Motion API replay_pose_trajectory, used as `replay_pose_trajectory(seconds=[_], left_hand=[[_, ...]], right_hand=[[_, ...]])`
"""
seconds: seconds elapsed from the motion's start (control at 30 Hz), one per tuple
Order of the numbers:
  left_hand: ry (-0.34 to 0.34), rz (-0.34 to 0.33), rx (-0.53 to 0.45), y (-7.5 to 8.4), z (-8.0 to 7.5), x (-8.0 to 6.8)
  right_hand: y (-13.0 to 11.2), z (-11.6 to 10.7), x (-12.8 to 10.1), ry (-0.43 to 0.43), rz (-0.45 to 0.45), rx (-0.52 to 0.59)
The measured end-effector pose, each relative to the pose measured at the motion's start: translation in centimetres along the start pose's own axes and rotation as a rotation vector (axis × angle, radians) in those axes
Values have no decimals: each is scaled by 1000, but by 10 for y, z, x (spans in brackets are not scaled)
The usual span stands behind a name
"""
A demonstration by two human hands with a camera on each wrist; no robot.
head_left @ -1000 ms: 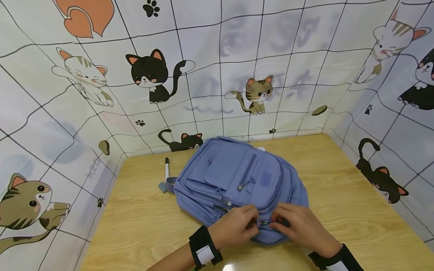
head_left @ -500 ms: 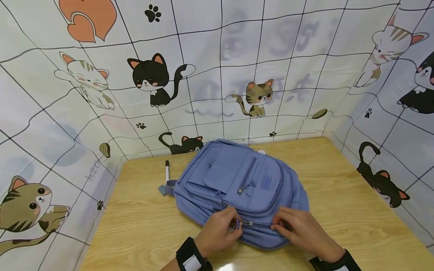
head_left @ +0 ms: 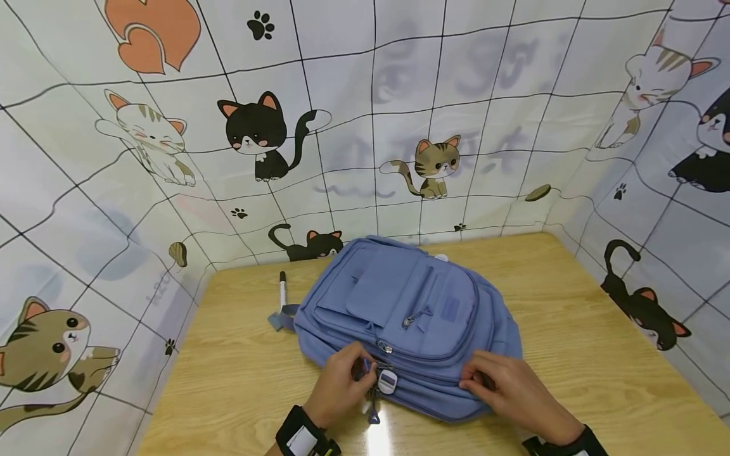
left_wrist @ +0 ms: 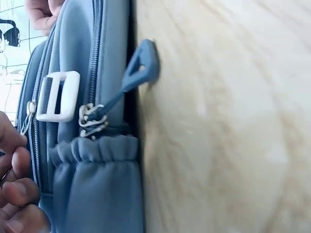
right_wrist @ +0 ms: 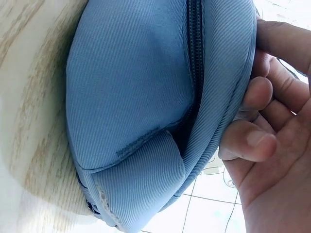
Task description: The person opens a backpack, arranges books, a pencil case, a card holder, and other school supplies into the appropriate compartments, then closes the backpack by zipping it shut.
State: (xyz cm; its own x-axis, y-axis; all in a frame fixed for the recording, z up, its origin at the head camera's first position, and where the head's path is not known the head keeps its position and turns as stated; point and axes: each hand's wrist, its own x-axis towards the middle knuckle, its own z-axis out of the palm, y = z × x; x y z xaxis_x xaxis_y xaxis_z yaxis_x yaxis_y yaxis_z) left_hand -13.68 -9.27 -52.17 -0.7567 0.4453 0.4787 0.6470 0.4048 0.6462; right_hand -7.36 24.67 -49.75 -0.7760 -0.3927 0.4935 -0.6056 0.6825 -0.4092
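A blue backpack [head_left: 371, 297] lies on the wooden table, its front pockets facing up. At its near side, my left hand [head_left: 341, 387] pinches the pull of a zip slider [left_wrist: 30, 108]; curled fingers partly hide the pull. Farther right along the same side, my right hand [head_left: 507, 389] pinches the bag's fabric edge between thumb and fingers. Beside the left fingers sits a white buckle [left_wrist: 72, 97]. A second zip, lower on the side, has a dangling blue pull [left_wrist: 143, 68] above a gathered side pocket [left_wrist: 99, 179].
Behind the bag's left end, a marker pen [head_left: 282, 291] with a black cap lies on the table [head_left: 228, 361]. A small blue tag [head_left: 275, 321] hangs at the strap loop. Cat-printed cloth walls [head_left: 353, 133] enclose the table's back and sides.
My left hand has slid leftward along the near-side zip, taking the slider with it. The white buckle and dangling pull have come into sight. The right hand keeps its hold on the fabric.
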Motion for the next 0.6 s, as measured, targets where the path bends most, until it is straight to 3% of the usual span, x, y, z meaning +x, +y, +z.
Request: replay_pose_trajectory(seconds=[0.23,0.33,0.6], left_hand=[[131,-135,27,-16,-17,-5],[128,-172,39,-20,-23,-4],[79,-148,82,-24,-29,-1]], right_hand=[[1,-2,5,-49,3,-42],[1,-5,8,-93,21,-55],[-6,-9,13,-124,45,-42]])
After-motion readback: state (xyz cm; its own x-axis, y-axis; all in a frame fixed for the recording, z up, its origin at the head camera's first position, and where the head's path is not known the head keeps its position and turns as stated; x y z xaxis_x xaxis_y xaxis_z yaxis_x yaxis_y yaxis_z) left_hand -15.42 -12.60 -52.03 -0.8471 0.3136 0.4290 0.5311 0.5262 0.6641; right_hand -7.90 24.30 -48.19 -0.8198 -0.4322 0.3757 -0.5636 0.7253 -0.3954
